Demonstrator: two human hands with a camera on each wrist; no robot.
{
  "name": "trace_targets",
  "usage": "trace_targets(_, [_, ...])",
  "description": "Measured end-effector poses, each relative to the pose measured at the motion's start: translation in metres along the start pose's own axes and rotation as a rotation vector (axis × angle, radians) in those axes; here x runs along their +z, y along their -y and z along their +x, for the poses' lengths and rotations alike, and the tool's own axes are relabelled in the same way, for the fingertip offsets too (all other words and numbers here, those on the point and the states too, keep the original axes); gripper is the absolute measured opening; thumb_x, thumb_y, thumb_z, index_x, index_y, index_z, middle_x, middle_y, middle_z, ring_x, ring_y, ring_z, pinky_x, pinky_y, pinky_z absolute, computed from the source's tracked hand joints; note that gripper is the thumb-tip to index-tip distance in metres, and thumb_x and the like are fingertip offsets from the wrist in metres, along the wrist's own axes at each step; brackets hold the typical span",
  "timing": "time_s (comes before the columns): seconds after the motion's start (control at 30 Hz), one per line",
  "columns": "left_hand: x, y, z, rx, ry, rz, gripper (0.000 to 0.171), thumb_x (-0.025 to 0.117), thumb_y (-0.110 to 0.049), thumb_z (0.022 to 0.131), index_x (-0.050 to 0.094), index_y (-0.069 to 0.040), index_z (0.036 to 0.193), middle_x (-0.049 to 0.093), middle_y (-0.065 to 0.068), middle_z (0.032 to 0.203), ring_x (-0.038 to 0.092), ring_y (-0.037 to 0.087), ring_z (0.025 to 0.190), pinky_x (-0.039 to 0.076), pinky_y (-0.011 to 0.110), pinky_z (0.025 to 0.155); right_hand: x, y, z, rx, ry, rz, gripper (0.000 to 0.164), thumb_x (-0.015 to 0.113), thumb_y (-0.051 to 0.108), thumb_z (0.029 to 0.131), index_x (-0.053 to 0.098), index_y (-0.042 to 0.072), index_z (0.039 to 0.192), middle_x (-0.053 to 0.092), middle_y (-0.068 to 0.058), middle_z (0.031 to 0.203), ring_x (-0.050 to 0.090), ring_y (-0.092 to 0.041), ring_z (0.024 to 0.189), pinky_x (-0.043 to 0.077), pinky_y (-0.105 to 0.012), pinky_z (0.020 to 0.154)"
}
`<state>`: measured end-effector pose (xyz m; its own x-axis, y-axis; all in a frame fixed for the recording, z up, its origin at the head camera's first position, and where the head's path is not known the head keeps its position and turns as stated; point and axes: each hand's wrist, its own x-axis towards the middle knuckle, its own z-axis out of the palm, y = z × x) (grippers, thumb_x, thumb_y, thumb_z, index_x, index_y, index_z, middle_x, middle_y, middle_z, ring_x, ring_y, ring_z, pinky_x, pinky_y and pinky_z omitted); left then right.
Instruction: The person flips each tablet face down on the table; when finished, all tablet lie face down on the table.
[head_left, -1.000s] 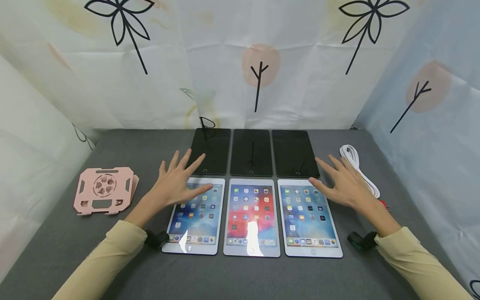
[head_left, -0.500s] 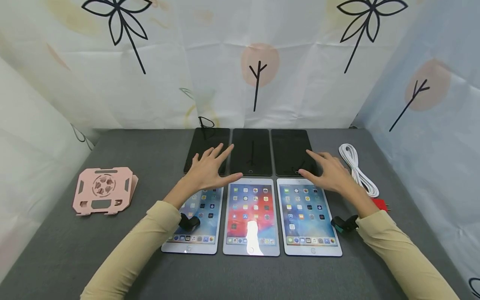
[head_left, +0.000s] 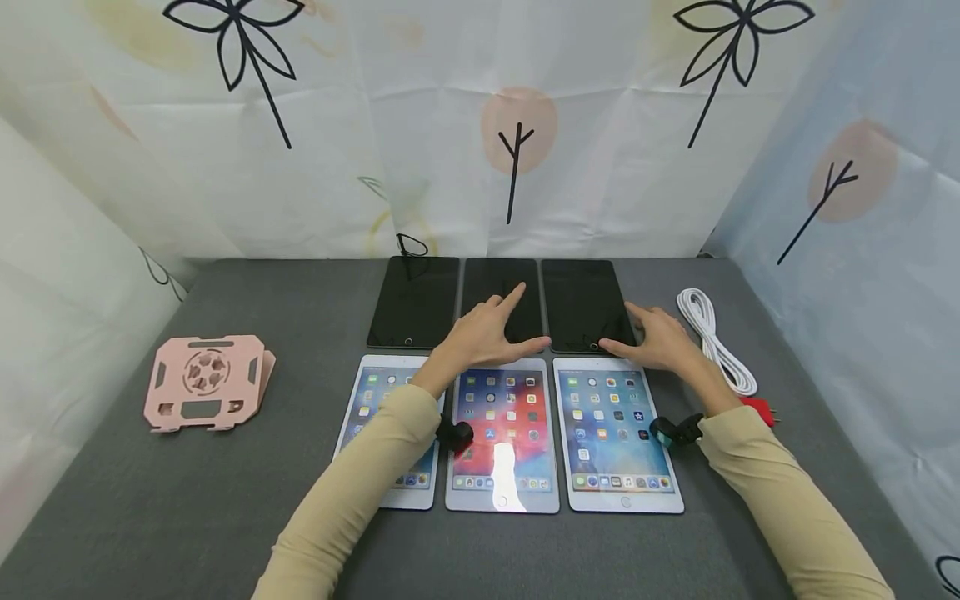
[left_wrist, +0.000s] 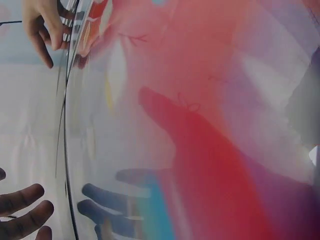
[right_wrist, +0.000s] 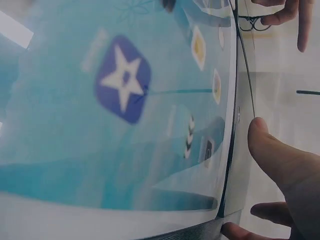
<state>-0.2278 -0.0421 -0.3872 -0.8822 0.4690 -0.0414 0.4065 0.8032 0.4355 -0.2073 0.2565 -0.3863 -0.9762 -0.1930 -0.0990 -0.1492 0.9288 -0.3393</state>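
Note:
In the head view my left hand (head_left: pixel 487 333) hovers over the middle black tablet (head_left: pixel 525 287) and the top of the middle white tablet (head_left: pixel 504 454), thumb and index finger spread, holding nothing. My right hand (head_left: pixel 660 337) is at the lower right corner of the right black tablet (head_left: pixel 585 296). Its thumb reaches over the home button and its fingers lie along the right edge; whether they touch is unclear. The right wrist view shows that thumb (right_wrist: pixel 272 152) straight. The left black tablet (head_left: pixel 412 304) lies flat. My left forearm partly covers the left white tablet (head_left: pixel 367 396).
The right white tablet (head_left: pixel 618 446) lies below my right hand, screen lit. A coiled white cable (head_left: pixel 701 317) and a red plug (head_left: pixel 761 408) are at the right. A pink stand (head_left: pixel 208 382) stands at the left. A patterned curtain (head_left: pixel 442 125) borders the grey table (head_left: pixel 210 517).
My left hand has moved right, from the left tablets to the middle ones. My right hand has shifted slightly left and come to the right black tablet's corner. The tablets have stayed put.

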Motion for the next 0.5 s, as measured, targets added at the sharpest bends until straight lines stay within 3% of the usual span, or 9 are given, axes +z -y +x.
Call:
trace_targets(0.23, [0.017,-0.023,0.021,-0.022,0.043,-0.067,0.106,0.057,-0.074,0.089,0.013,-0.018,0.166,0.043,0.016,0.16,0.053,0.034,0.14,0.053,0.055,0.101,-0.001,-0.004,0.003,0.021,0.031,0.003,0.097,0.072,0.049,0.089,0.033,-0.012,0.153,0.052,-0.039,0.136,0.051,-0.051,0.124,0.045,-0.063,0.101])
trace_targets(0.37, [0.025,-0.029,0.029,-0.052,0.051,-0.072,0.105,0.058,-0.074,0.089,0.015,-0.015,0.166,0.066,0.012,0.133,0.069,0.026,0.113,0.059,0.039,0.078,0.0,-0.005,0.003,0.04,0.049,0.027,0.099,0.074,0.051,0.088,0.034,-0.012,0.152,0.045,-0.042,0.141,0.047,-0.056,0.127,0.042,-0.066,0.102])
trace_targets(0.5, [0.033,-0.03,0.035,-0.076,0.028,-0.022,0.105,0.06,-0.075,0.087,0.023,-0.014,0.164,0.067,0.006,0.098,0.065,0.017,0.082,0.043,0.025,0.056,0.001,-0.007,0.002,0.052,0.054,0.045,0.099,0.076,0.05,0.087,0.034,-0.012,0.152,0.04,-0.045,0.144,0.043,-0.059,0.129,0.04,-0.068,0.102])
